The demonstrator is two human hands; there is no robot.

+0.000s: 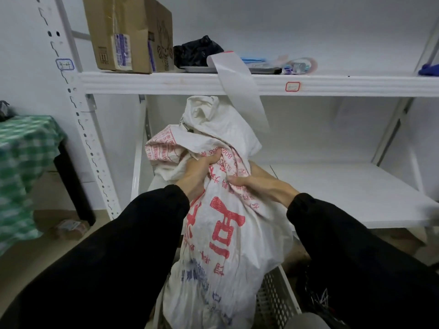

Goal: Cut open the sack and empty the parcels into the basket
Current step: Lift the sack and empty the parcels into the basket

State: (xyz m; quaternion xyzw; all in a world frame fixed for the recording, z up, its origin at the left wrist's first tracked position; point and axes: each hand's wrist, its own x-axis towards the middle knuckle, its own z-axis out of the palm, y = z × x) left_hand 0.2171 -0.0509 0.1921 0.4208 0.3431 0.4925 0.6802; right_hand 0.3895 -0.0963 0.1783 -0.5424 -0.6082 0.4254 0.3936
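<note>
Both arms reach forward in black sleeves. The left hand (193,173) is clenched in a fistful of the white woven sack (221,233) near its bunched top; the right hand (259,184) grips the cloth just beside it, thumb pressed across the red print. The sack stands upright in the white plastic basket (275,298), in front of the shelf (332,193). Its mouth is crumpled and its contents hidden. Most of the basket is covered by the sack and sleeves.
</note>
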